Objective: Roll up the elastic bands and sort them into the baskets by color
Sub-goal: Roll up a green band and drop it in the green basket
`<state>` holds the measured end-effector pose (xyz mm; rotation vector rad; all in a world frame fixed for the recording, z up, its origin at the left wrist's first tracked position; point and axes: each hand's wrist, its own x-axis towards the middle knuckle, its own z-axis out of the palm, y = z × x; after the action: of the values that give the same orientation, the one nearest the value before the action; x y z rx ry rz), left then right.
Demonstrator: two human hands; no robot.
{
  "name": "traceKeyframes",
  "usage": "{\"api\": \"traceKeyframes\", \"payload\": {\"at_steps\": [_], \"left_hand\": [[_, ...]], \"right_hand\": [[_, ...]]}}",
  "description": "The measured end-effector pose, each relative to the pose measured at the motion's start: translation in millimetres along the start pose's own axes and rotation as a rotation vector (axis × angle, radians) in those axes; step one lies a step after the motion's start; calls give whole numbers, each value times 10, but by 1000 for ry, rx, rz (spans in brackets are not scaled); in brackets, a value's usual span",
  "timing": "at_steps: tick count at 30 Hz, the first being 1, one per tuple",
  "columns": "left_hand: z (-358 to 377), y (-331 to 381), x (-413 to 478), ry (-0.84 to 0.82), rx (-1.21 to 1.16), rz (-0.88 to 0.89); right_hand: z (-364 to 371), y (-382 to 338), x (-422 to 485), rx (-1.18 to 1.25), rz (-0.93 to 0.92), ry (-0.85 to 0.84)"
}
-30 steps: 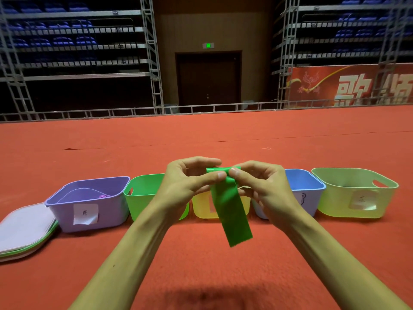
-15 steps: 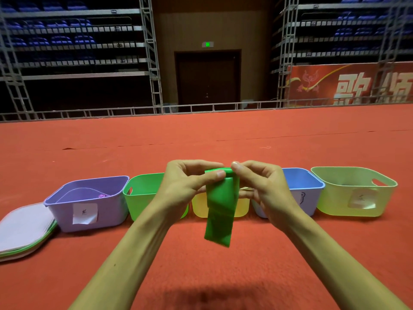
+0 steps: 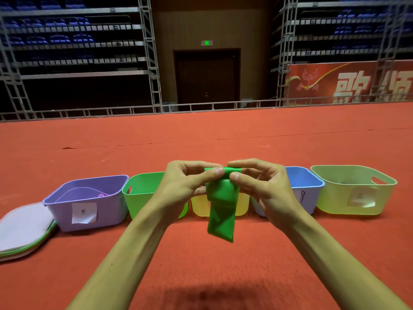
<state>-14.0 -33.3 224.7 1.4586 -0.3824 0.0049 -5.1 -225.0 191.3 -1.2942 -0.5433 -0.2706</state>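
- While only a thin roll has formed at its top edge, the green band (image 3: pixel 221 211) hangs in the air in front of and just right of the green basket (image 3: pixel 143 191), above the red floor (image 3: pixel 201 271).
- The left hand (image 3: pixel 185 186) pinches the rolled top between thumb and fingers. The right hand (image 3: pixel 263 189) pinches the same roll from the other side, so the fingertips almost meet.
- Most of the band's length is loose below the hands, so I judge the rolling of this band to be at an early stage.
- The band is a bright, slightly glossy, flat and wide strip. Its lower part looks doubled over with a slanting crease, and it ends in a pointed corner.
- A purple basket (image 3: pixel 89 198) stands immediately left of the green basket and holds a small pinkish thing (image 3: pixel 101 195). This may be a band already sorted, but it is too small to tell.
- A yellow basket (image 3: pixel 199 206), a blue basket (image 3: pixel 306 182) and a pale green basket (image 3: pixel 353 191) stand in a row to the right of the green basket. Their contents are hidden or unclear.
- What is left for this band is to finish the roll and drop it into the green basket, which is close by on the left hand's side.
- No other loose bands show, so I cannot tell how many remain.
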Motion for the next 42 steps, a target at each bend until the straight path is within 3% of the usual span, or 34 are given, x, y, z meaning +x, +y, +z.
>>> {"api": "traceKeyframes", "payload": {"at_steps": [4, 9, 16, 26, 36, 42], "left_hand": [[3, -24, 17, 20, -11, 49], [-12, -59, 25, 35, 22, 74], [7, -14, 7, -84, 35, -55], [0, -82, 14, -64, 50, 44], [14, -75, 12, -24, 16, -1], [25, -78, 14, -8, -2, 53]], "right_hand": [[10, -43, 16, -12, 67, 17], [27, -32, 9, -126, 19, 79], [-1, -32, -1, -43, -50, 74], [-2, -57, -4, 7, 96, 34], [1, -24, -50, -47, -31, 76], [-23, -5, -37, -22, 61, 44]]}}
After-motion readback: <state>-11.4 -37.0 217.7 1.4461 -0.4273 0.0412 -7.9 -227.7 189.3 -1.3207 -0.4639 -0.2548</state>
